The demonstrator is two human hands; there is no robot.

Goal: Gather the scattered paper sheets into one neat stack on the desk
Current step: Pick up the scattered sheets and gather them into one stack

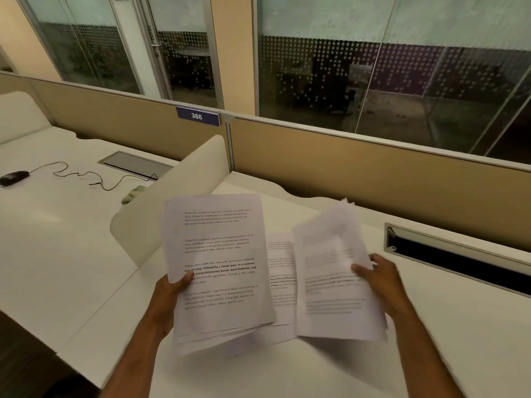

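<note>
White sheets fill left hand; right hand grips another sheet.

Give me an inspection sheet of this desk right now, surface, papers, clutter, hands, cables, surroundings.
Surface: white desk, open cable tray slot at right.
Job's things: left bundle of sheets held up; right bundle blurred; one flat sheet lying between them.
Clutter: nothing seen on this desk.
Hands: left hand grips the left bundle; right hand grips the right bundle.
Cables: black mouse with cord on the neighbouring desk.
Surroundings: tan partition, tag 386, glass wall.
</note>
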